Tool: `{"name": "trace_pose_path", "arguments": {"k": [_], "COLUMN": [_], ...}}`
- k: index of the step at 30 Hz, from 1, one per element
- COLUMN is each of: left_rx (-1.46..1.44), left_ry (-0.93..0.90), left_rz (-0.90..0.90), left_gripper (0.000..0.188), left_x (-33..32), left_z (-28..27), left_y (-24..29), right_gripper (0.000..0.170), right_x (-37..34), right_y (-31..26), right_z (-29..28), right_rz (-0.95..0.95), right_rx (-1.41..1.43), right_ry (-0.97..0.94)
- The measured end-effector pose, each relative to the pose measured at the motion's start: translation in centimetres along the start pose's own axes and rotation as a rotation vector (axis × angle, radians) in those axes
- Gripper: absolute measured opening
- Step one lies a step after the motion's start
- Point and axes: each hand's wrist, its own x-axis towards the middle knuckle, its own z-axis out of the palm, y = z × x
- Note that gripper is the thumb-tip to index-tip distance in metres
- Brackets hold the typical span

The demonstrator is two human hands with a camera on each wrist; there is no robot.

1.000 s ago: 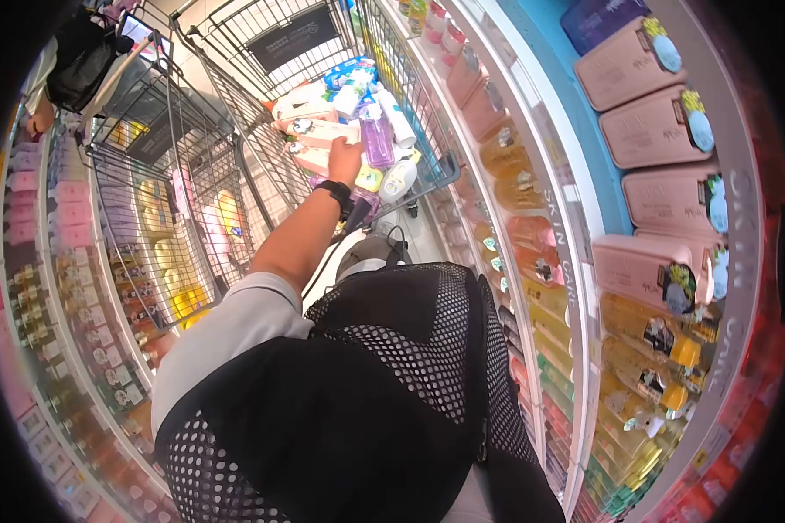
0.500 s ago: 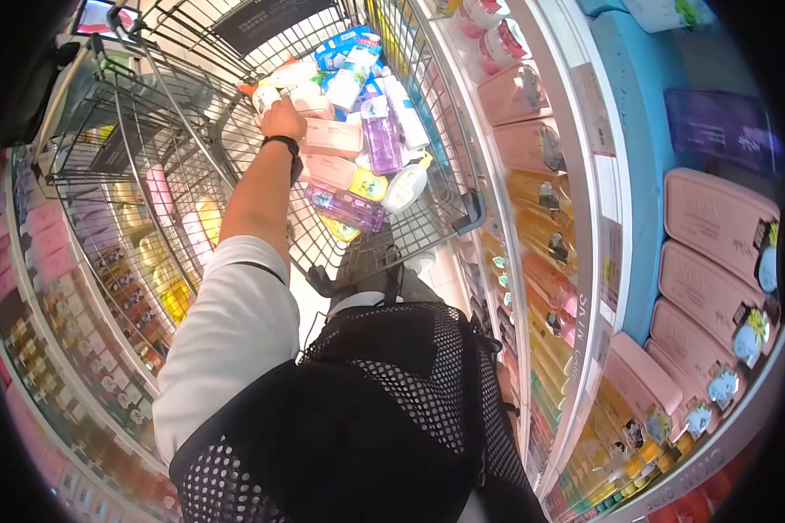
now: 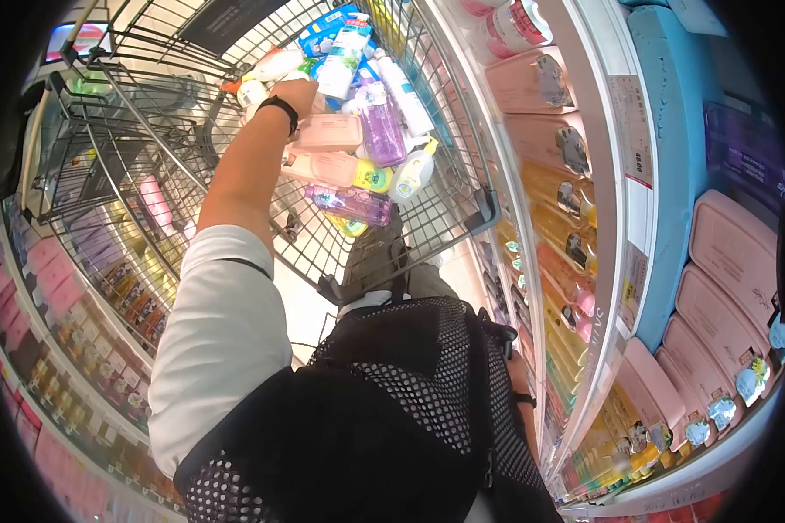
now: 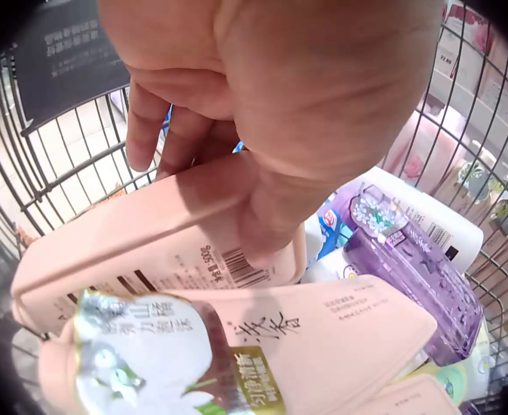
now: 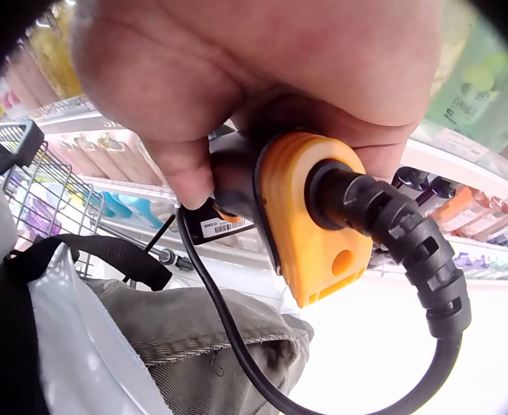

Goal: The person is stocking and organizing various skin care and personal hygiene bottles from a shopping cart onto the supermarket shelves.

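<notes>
Inside the wire shopping cart [image 3: 487, 207], my left hand [image 4: 280, 95] grips a pale pink bottle [image 4: 150, 233], thumb on its barcode side and fingers over the far edge. Another pink bottle [image 4: 349, 333] with a white flower label lies in front of it. To the right in the left wrist view is a clear purple bottle [image 4: 418, 281]. White bottles and a blue pack [image 3: 323, 33] fill the far part of the pile. Low by my side, my right hand [image 5: 262, 69] holds a black-and-orange device [image 5: 310, 233] with a thick ribbed cable; the head view mostly hides this hand.
Shelves of pink bottles [image 3: 724, 305] and amber bottles [image 3: 554, 196] line the right side close to the cart. Another wire cart [image 3: 105, 166] stands at the left, before more stocked shelves. A black mesh bag [image 3: 392, 375] hangs across my front.
My left hand has moved from beside the purple bottle to the pile's far left and holds a pink bottle there. The cart and shelves have shifted in the head view.
</notes>
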Motion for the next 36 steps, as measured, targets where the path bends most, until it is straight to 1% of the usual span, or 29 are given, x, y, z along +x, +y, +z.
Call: {"name": "trace_pose_path", "arguments": {"k": [1,2,4,7,8,10,12,14,16,18,19,20,21,22,24,25,26,28,29,30,32,33,34,35,36], "left_rx": [-0.022,-0.014,-0.013,-0.064,-0.080,-0.108,-0.113,-0.128,-0.141,-0.162,-0.168,-0.176,-0.181,-0.188,-0.183,-0.153,-0.145,-0.104,-0.086,-0.069,-0.050,-0.075,-0.103,-0.107,-0.110], "left_ry": [0.077,0.068,-0.008,0.135,0.178,0.200,0.273,0.317,0.365,0.429,0.490,0.498,0.506,0.505,0.469,0.461,0.440,0.431,0.444,0.460,0.495,0.501,0.508,0.500,0.488], "left_rz": [0.032,0.026,0.030,0.078,0.095,0.037,0.038,0.014,-0.006,-0.085,-0.101,-0.151,-0.143,-0.136,-0.139,-0.141,-0.133,-0.092,-0.057,-0.023,-0.047,0.004,0.047,0.026,0.012], "left_gripper": [0.041,0.041,0.039,0.039,0.039,0.039,0.037,0.036,0.036,0.034,0.025,0.025,0.026,0.027,0.028,0.027,0.028,0.024,0.025,0.026,0.029,0.029,0.029,0.028,0.028], "left_x": [-0.3,-1.9,-5.3,-7.7,-9.0,-11.4,-13.2,-15.4,-17.7,-20.2,-21.5,-22.9,-23.2,-23.4,-22.1,-20.9,-20.3,-19.4,-18.9,-18.5,-17.0,-16.7,-16.7,-16.5,-16.3], "left_z": [0.3,-1.3,-4.7,-2.8,-3.2,-4.1,-5.2,-7.3,-8.3,-8.9,-8.4,-8.5,-8.1,-7.0,-6.1,-5.2,-5.2,-5.1,-4.8,-4.7,-3.9,-3.8,-3.7,-4.0,-4.4], "left_y": [-0.9,-0.9,-0.9,-2.7,-2.7,-3.2,-4.1,-4.9,-5.5,-6.5,-6.8,-6.0,-6.1,-6.3,-6.0,-5.9,-4.8,-2.9,-2.1,-1.4,-0.1,0.9,1.8,2.8,3.7], "right_gripper": [0.021,0.021,0.022,0.023,0.024,0.024,0.023,0.022,0.022,0.020,0.021,0.022,0.025,0.028,0.028,0.026,0.026,0.027,0.030,0.030,0.032,0.031,0.032,0.032,0.032], "right_x": [0.4,0.0,0.9,2.1,2.1,2.1,1.9,2.5,2.8,3.7,3.9,3.8,2.9,3.6,2.9,5.5,5.3,4.2,3.4,4.1,7.4,7.3,6.8,11.2,11.8], "right_y": [0.3,-0.8,-0.1,0.3,0.1,-0.8,-1.8,-1.6,-1.5,-0.7,-0.3,-0.2,-1.1,-0.3,-0.8,1.3,1.1,1.4,1.4,2.6,6.8,7.2,7.2,11.1,10.2], "right_z": [0.2,0.1,0.5,0.6,0.7,0.5,0.2,0.3,0.2,0.1,0.1,0.3,0.0,0.1,-0.2,0.3,0.2,-0.4,-0.6,-0.4,0.3,0.6,0.7,1.5,0.4], "right_rz": [-0.016,0.031,-0.022,-0.105,-0.135,-0.140,-0.204,-0.271,-0.264,-0.317,-0.348,-0.377,-0.356,-0.400,-0.435,-0.504,-0.509,-0.433,-0.458,-0.459,-0.516,-0.418,-0.480,-0.457,-0.472], "right_rx": [0.042,0.048,0.023,-0.003,-0.009,0.032,0.012,-0.002,0.082,0.098,0.066,0.039,0.071,0.064,0.061,0.061,0.063,0.178,0.140,0.130,-0.044,-0.005,-0.192,-0.243,-0.262], "right_ry": [-0.009,-0.018,-0.004,-0.011,-0.009,-0.009,0.006,0.035,-0.014,-0.008,0.029,0.066,0.030,0.042,0.012,0.021,0.025,-0.009,0.035,0.038,0.135,0.110,0.234,0.168,0.175]}}
